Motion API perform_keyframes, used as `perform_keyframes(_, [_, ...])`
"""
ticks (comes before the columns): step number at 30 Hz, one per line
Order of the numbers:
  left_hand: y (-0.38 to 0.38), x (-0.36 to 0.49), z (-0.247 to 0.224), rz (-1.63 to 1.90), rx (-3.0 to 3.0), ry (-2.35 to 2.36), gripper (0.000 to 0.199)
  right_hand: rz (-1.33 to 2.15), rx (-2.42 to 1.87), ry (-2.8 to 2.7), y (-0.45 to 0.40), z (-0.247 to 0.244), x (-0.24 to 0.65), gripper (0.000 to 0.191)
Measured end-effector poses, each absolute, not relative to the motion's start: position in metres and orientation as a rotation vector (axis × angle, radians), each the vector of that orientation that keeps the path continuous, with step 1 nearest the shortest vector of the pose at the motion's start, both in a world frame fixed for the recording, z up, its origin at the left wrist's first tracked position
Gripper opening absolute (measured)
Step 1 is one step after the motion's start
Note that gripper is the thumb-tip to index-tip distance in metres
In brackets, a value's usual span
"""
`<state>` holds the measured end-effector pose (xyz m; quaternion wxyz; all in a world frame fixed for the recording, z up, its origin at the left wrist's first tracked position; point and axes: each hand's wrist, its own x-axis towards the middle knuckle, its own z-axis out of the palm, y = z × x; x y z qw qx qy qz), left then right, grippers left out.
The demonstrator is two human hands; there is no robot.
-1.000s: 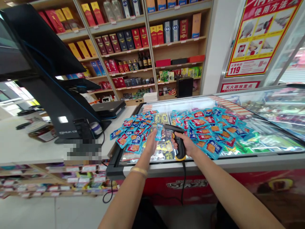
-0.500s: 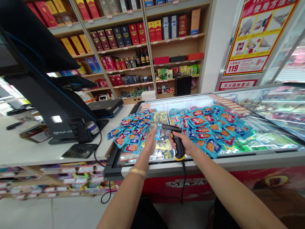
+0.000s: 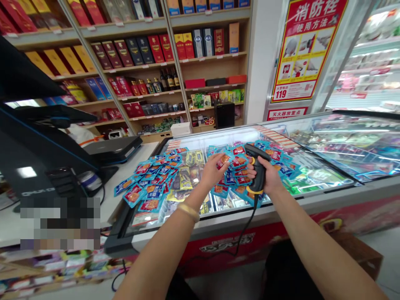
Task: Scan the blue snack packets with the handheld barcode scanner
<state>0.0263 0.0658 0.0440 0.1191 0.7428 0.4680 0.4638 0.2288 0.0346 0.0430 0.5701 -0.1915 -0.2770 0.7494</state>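
My right hand (image 3: pixel 269 177) is wrapped round the grip of a black and yellow handheld barcode scanner (image 3: pixel 258 178), its head pointing left over the snack packets. My left hand (image 3: pixel 214 171) reaches over the left edge of the right-hand pile of small blue and red snack packets (image 3: pixel 240 171). Its thumb and fingers are apart, the tips at a packet (image 3: pixel 225 159) in that pile. A second pile of like packets (image 3: pixel 153 179) lies on the left part of the glass freezer top. The scanner's cable (image 3: pixel 245 229) hangs down over the freezer's front.
The glass-topped freezer (image 3: pixel 200 225) spans the front, with goods visible under its glass. On the left, a counter (image 3: pixel 112 191) bears a black checkout terminal (image 3: pixel 37 166) and a flat dark device (image 3: pixel 114 148). Shelves of boxes and bottles (image 3: pixel 137 54) line the back.
My left hand has moved right from between the piles to the right-hand pile; the packet it held by the scanner is no longer in it. The scanner has moved right and the view has turned right.
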Motion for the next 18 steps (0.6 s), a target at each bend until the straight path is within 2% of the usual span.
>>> perform_keyframes(4, [0.081,0.078,0.051,1.038,2.469,1.511,0.04,1.67,-0.512,-0.619,0.038,0.039,0.262,0.018])
perform_keyframes(9, [0.087,0.107,0.04,0.607,2.503,1.706,0.043,1.66,-0.567,-0.587,0.036,0.025,0.273,0.018])
perform_keyframes(13, [0.085,0.107,0.039,0.662,2.478,1.667,0.049,1.674,-0.581,-0.615,0.034,0.022,0.272,0.018])
perform_keyframes(18, [0.063,0.077,0.043,1.011,2.408,1.695,0.058,1.682,-0.558,-0.685,0.029,0.029,0.261,0.016])
